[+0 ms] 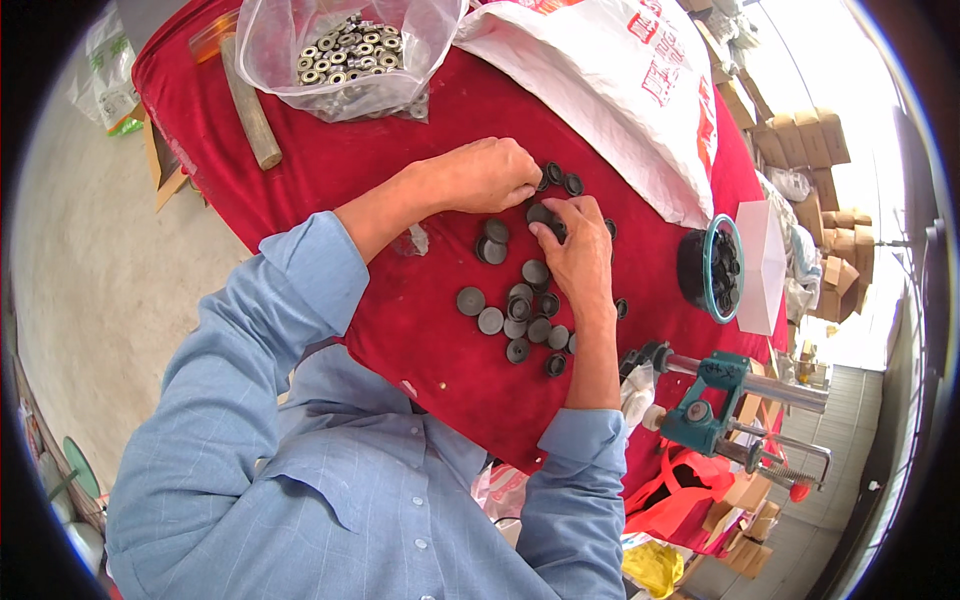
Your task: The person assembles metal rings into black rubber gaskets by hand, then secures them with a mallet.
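While curled, both hands (530, 215) pinch black caps (520, 310).

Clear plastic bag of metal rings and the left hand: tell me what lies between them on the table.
In the head view, only bare red cloth lies between the bag of metal rings and the left hand; the black round caps lie nearer the person.

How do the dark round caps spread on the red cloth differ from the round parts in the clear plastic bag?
The dark round caps are matt black or grey; the round metal parts are shiny and silvery. The caps lie loose and spread out on the red cloth, close to the left hand and right hand; the metal parts are heaped inside the clear plastic bag, away from both hands. Both are small, round and numerous.
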`<action>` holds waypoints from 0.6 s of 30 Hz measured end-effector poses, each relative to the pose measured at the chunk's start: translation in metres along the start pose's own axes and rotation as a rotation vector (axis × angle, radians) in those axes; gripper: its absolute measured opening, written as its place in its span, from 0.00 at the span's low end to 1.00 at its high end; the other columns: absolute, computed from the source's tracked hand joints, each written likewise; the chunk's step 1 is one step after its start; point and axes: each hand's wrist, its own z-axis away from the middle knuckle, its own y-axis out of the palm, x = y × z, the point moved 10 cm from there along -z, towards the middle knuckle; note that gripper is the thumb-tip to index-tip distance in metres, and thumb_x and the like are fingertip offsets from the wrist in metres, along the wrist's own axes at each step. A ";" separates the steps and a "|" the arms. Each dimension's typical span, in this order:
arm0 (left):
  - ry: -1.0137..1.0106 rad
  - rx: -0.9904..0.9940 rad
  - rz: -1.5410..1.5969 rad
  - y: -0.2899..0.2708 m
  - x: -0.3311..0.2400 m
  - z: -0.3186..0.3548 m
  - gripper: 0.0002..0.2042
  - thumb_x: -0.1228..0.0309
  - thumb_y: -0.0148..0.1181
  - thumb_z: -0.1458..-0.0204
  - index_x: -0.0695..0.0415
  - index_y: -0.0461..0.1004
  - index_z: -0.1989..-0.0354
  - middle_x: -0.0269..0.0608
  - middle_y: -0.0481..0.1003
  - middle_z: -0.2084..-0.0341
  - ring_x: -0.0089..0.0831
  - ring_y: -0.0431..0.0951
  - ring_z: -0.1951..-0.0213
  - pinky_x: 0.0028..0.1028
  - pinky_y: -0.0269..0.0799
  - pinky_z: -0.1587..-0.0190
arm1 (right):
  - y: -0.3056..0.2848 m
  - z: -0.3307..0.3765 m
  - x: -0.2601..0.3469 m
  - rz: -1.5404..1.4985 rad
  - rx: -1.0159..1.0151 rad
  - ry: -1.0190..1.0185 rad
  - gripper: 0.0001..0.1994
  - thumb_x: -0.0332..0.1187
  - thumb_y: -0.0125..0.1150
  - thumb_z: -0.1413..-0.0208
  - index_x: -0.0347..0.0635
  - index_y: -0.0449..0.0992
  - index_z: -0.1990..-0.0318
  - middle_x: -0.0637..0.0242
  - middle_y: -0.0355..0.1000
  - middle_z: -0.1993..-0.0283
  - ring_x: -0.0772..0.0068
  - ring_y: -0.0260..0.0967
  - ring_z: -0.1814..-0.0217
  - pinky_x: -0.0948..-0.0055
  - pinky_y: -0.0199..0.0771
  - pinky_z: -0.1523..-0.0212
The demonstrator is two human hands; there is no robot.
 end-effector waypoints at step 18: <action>0.098 0.356 0.100 0.015 -0.026 0.014 0.14 0.69 0.79 0.56 0.61 0.87 0.61 0.50 0.81 0.67 0.46 0.84 0.63 0.43 0.81 0.59 | -0.005 0.058 0.016 -0.104 0.151 0.124 0.17 0.34 0.76 0.45 0.38 0.84 0.50 0.56 0.78 0.56 0.52 0.78 0.56 0.56 0.78 0.54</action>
